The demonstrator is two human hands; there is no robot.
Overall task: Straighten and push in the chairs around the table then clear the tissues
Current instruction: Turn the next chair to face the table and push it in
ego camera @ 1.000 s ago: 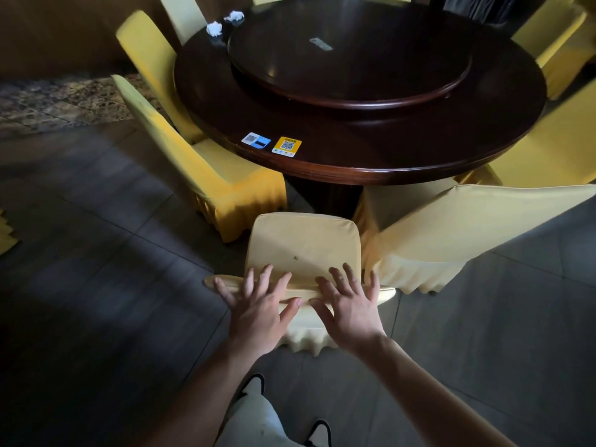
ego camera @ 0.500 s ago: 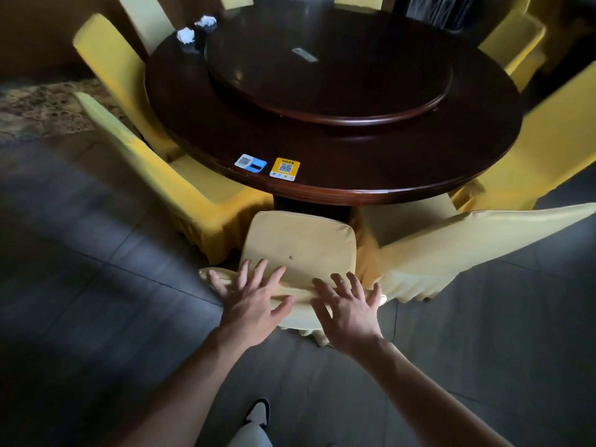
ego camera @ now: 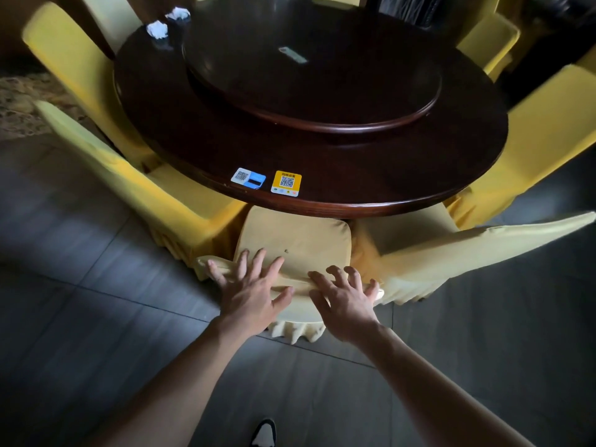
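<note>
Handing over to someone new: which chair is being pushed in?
Start at the round dark table and find its near edge, by the QR stickers. The chair right below them is it: paler than its yellow neighbours, with the left hand and right hand on its backrest.

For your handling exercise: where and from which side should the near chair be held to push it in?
Hold the near chair by its backrest's top edge, from behind, as the left hand and right hand do: it faces the table.

Two QR-code stickers on table (ego camera: 322,162) edge: blue-white sticker (ego camera: 248,178), yellow sticker (ego camera: 286,183); small print unreadable.
</note>
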